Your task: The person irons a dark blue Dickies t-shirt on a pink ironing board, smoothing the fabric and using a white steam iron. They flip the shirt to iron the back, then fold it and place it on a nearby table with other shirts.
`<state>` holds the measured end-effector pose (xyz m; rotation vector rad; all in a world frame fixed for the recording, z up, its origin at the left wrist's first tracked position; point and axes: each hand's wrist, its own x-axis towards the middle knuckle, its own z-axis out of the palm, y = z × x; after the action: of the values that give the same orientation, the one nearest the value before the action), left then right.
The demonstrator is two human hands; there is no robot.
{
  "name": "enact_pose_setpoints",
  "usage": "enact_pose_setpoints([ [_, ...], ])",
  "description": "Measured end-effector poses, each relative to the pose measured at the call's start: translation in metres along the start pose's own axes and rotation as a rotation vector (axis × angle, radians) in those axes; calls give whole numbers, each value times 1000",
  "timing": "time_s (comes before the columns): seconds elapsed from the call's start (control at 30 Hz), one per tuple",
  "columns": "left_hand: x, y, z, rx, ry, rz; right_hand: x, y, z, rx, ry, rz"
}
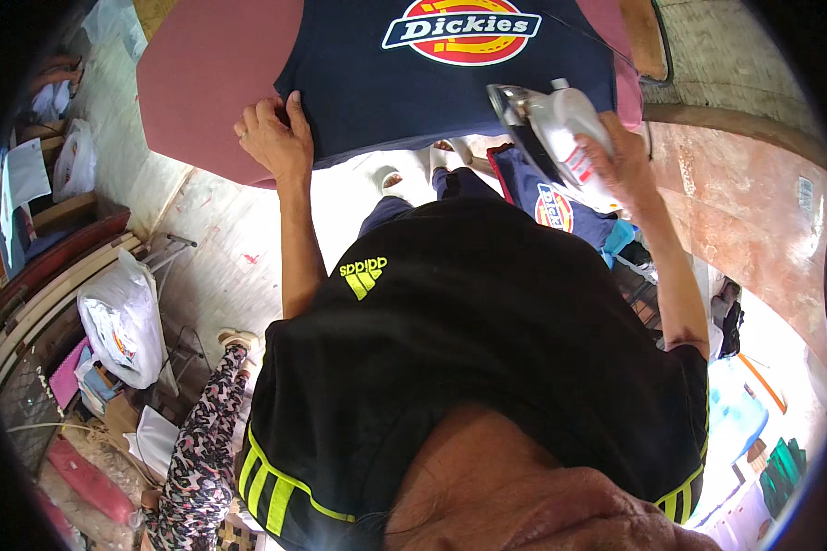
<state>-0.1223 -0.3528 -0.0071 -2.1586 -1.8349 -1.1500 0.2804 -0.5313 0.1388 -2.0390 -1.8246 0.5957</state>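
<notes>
A navy shirt (pixel 368 101) with a red, yellow and white printed emblem is spread over a pink-covered ironing board (pixel 211 73). At the shirt's near left edge, my left hand (pixel 274 136) is closed on the cloth, its thumb along the fabric. My right hand (pixel 623 165) is wrapped round the handle of a white clothes iron (pixel 565 129) with red markings. The iron is tilted over the shirt's near right part. Whether its soleplate touches the cloth I cannot tell.
Below the board at right lies another navy garment (pixel 524 184) with a similar emblem. A white plastic bag (pixel 124 321) and stacked boards (pixel 60 285) stand at left. At lower left, another person's patterned trouser leg (pixel 202 450) shows. A curved wooden surface (pixel 735 83) is at far right.
</notes>
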Motion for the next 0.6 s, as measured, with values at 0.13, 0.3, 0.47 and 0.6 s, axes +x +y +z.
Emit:
enact_pose_setpoints([
  [0.13,0,-2,1,-102,-71,-89,15,-27,46,45,3,-173],
  [0.3,-1,-3,-2,-124,-29,-23,52,-94,82,20,-56,-253],
  [0.47,-2,0,1,-123,-56,-70,66,-133,89,37,-349,-142],
  [0.6,-10,5,1,-254,-134,-289,52,-98,74,-70,-312,-112],
])
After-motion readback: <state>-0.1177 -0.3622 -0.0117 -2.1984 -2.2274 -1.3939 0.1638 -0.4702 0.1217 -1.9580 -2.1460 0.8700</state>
